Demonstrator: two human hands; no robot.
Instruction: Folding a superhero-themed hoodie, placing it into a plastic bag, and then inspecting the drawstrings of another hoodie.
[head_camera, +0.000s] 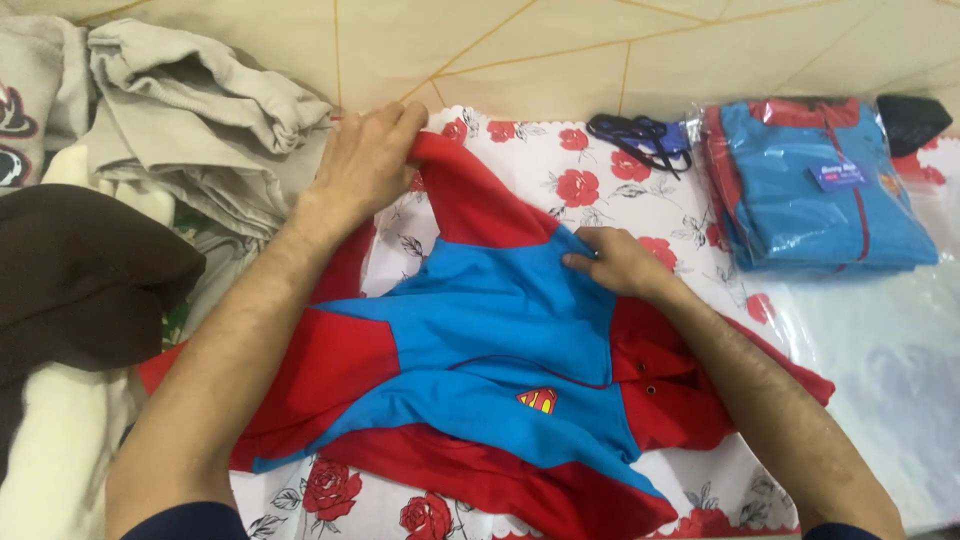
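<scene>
While both hands (490, 215) pinch it, the red-and-blue garment (490, 370) lies beneath.

A heap of grey garments (190, 110) and a dark brown cloth (85, 275) crowded the left edge of the frame, closing that side right up to the red and blue hoodie (490, 350), which itself covered the middle of the rose-print tablecloth (560, 165). At upper right, a bagged stack of blue and red clothes (825, 190) and a dark cord (640, 135) blocked the way. Bare cloth lay open between cord and hoodie, and clear plastic sheeting (880, 380) left room at lower right.
</scene>
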